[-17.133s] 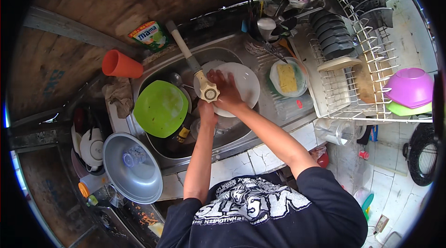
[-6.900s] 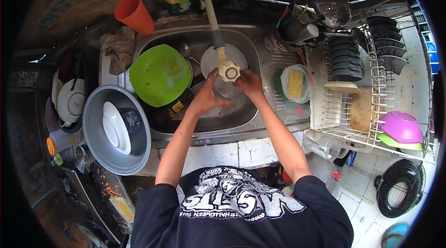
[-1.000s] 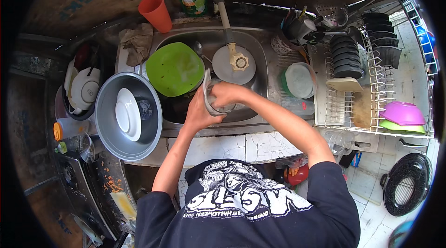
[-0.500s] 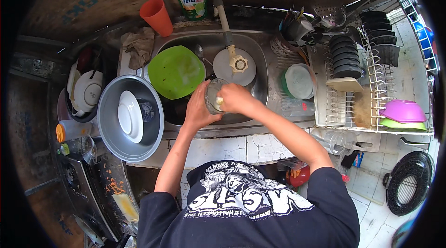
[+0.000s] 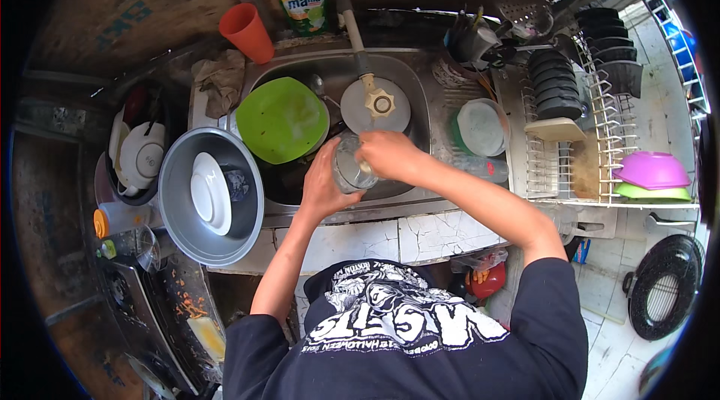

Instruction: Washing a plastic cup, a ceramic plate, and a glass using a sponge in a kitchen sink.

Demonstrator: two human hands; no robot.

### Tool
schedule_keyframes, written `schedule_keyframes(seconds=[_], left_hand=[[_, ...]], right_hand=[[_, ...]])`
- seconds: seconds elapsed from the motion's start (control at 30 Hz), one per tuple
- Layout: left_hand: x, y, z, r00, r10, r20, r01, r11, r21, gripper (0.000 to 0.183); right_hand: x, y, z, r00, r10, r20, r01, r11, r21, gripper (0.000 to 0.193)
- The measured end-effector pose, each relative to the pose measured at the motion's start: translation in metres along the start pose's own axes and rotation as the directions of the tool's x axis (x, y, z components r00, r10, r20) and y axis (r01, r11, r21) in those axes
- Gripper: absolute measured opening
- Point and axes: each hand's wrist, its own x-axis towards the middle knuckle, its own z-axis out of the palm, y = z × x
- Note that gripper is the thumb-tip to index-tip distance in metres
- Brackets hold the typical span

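Observation:
Over the near edge of the sink (image 5: pixel 421 104), my left hand (image 5: pixel 321 186) wraps round a clear drinking glass (image 5: pixel 347 164). The glass tilts, its mouth toward my right hand (image 5: pixel 391 155). My right fingers are closed at the rim, partly inside, on a small pale piece that I cannot make out. Behind my left hand, a green square plate (image 5: pixel 279 119) lies in the sink on top of other dishes. A grey-white round plate (image 5: pixel 397 115) sits beneath the tap (image 5: pixel 381 104), and a spoon (image 5: pixel 318 85) leans between the two plates.
A grey basin (image 5: pixel 174 201) with white dishes stands left, near a pot of crockery (image 5: pixel 142 152). At the back are an orange cup (image 5: pixel 249 34) and a detergent pouch (image 5: pixel 304 10). Right are a tub (image 5: pixel 482 128) and a dish rack (image 5: pixel 600 119) with black bowls (image 5: pixel 555 85).
The glass has tipped further, with its base lower and toward me. My right hand has shifted slightly right and its elbow has swung outward. The head view has shifted a little.

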Motion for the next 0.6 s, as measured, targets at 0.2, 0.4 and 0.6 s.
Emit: schedule_keyframes(seconds=[0.2, 0.4, 0.6], left_hand=[[-0.001, 0.008, -0.002, 0.971, -0.238, 0.006, 0.231, 0.937, -0.264, 0.108], [-0.004, 0.003, -0.020, 0.987, -0.135, -0.092, 0.126, 0.988, -0.092, 0.108], [0.005, 0.001, -0.026, 0.932, -0.295, -0.211, 0.212, 0.915, -0.343, 0.103]], right_hand=[[0.022, 0.003, 0.002, 0.749, -0.528, -0.399, 0.404, 0.842, -0.357, 0.017], [-0.001, -0.013, -0.004, 0.898, 0.033, -0.438, 0.010, 0.995, 0.097, 0.020], [-0.027, -0.012, 0.053, 0.768, 0.607, -0.206, -0.121, 0.454, 0.883, 0.044]])
